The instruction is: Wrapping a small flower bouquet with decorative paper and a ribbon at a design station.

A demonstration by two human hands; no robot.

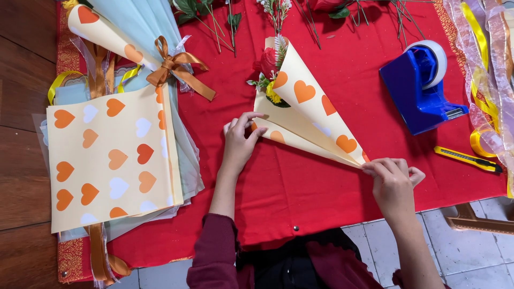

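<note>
Evidently the left hand (239,140) is pressing the folded edge of the heart-print paper cone (308,115) flat at frame centre, while the right hand (391,179) is pinching its pointed tip at lower right, keeping the wrap tight around the flowers (269,72) on the red cloth (300,187).

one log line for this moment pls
left hand presses paper cone edge | right hand pinches cone tip | flowers inside | red cloth beneath
</note>
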